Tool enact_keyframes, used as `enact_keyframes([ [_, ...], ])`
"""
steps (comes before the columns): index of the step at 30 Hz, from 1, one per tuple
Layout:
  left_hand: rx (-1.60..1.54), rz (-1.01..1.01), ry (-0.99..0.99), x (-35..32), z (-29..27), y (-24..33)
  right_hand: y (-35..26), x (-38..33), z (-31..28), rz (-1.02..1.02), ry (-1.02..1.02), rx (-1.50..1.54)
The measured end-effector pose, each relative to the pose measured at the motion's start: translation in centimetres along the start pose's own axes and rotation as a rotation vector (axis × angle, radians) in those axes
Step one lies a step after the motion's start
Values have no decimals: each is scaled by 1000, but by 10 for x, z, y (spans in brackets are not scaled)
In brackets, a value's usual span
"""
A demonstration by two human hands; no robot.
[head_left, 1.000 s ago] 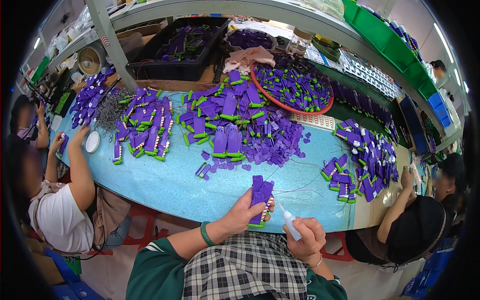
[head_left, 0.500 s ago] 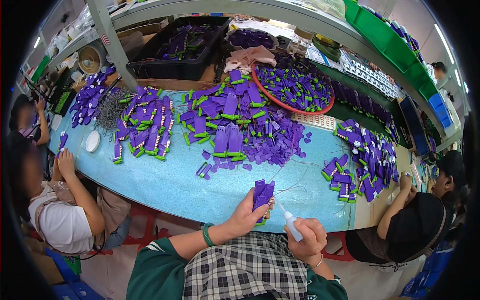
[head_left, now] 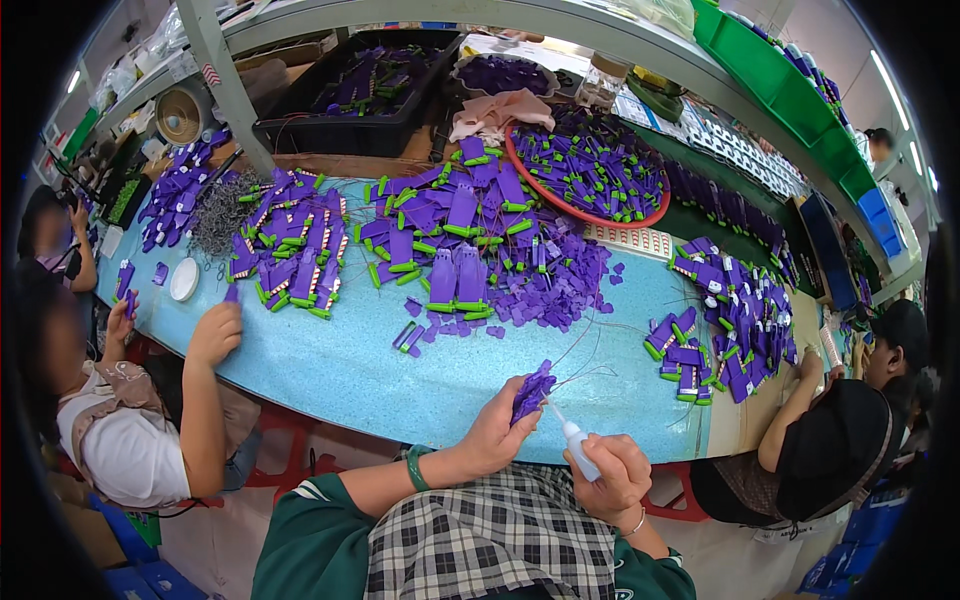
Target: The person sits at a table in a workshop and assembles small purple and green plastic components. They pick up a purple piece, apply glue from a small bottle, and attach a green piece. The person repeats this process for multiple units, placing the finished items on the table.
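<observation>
Gripped in my left hand [head_left: 494,428] is a purple part [head_left: 534,390], my right hand [head_left: 617,474] closed round a bottle [head_left: 577,444].

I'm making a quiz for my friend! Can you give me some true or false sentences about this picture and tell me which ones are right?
1. The left hand holds a purple piece, and the right hand holds a squeeze bottle. True.
2. The bottle's nozzle points away from the purple piece. False: it points toward it.
3. The left wrist is bare. False: a green bangle goes around it.
4. The round red-rimmed tray is to the right of the black tray. True.
5. The table is bright red. False: the table is mostly light blue.
</observation>
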State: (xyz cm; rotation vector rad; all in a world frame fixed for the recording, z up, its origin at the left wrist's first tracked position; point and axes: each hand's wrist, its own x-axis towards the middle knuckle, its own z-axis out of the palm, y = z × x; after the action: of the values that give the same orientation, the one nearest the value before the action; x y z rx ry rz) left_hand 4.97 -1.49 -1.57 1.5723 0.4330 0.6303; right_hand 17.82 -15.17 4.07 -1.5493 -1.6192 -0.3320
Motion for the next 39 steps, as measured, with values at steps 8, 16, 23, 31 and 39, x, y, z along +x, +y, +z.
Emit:
enact_keyframes([
  [8, -591, -253, -162, 7, -9, 0, -2, -2, -3, -19, -1, 26],
  [16, -727, -260, -235, 13, -20, -2, 0, 3, 0, -20, -48, 64],
  [23, -627, -223, -221, 12, -20, 5, -1, 8, 1, -28, -69, 58],
  [31, -419, -147, -62, 7, -10, 5, -3, 4, 0, -55, -29, 25],
  [39, -155, -68, 35, 5, -5, 1, -4, 4, 4, -87, -49, 69],
])
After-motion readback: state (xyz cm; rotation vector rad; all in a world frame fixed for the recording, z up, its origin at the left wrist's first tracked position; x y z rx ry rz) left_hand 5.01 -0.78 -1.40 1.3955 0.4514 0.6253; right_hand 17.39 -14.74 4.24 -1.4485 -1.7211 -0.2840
